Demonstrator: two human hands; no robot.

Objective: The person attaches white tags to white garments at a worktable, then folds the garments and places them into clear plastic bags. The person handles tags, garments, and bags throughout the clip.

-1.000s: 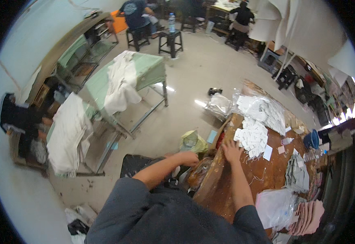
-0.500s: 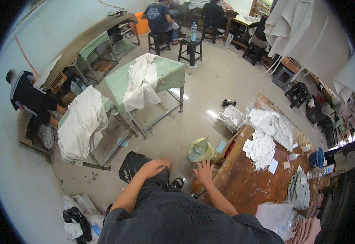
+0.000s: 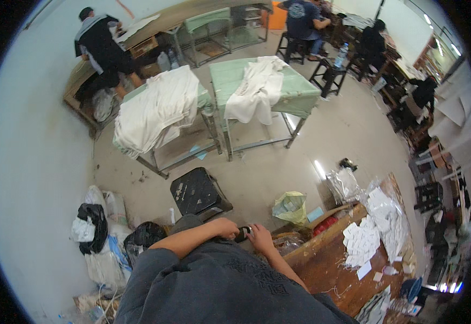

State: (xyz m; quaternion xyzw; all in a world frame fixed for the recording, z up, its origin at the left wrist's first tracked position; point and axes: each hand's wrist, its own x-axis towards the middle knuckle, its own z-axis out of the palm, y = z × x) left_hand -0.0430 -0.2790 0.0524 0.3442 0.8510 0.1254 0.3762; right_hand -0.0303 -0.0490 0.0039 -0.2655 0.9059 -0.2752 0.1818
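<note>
My left hand (image 3: 226, 228) lies in front of my dark shirt with its fingers curled in. Whatever they may hold is hidden. Close to its right is my right hand (image 3: 261, 238), its fingers reaching forward and slightly apart. A small black curved thing (image 3: 242, 234) shows between the two hands; its kind is not clear, and the right fingertips look close to it. Just ahead on the left stands a black stool (image 3: 196, 191) with a worn, spotted top. A yellowish open sack (image 3: 290, 208) sits on the floor ahead of my right hand.
A brown wooden table (image 3: 322, 264) with white paper tags (image 3: 361, 240) is at the right. Green-covered tables (image 3: 300, 100) carry white cloth (image 3: 157, 110). Bags (image 3: 92, 227) lie by the left wall. One person (image 3: 103, 48) stands far left; several others sit at the back.
My hands have come from well apart to close together in front of my body. The view has turned, so tables and stool appear farther right, and more of the stool shows.
</note>
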